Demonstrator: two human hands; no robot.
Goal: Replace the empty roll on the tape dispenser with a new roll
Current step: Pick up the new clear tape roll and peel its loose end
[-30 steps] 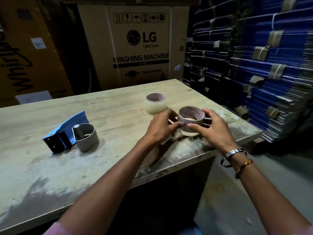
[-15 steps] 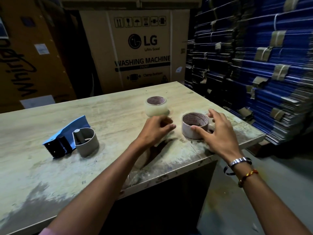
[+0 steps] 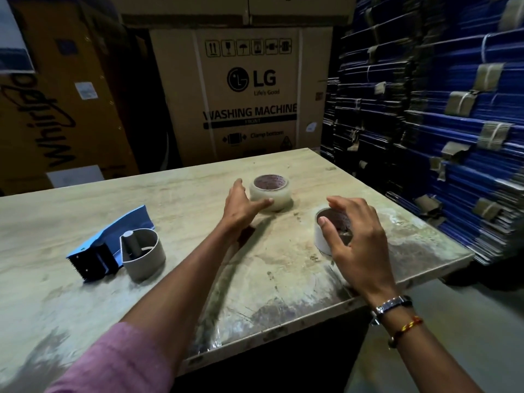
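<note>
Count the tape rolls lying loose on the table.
2. One clear roll at the far middle, touched by the left hand; one roll near the right edge under the right hand.

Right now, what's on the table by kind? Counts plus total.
Clear tape rolls with printed cardboard cores: 2, the far tape roll at the left hand, the near tape roll under the right hand
Blue handheld tape dispenser: 1
Bare grey cardboard core ring on the dispenser: 1
Total: 4
</note>
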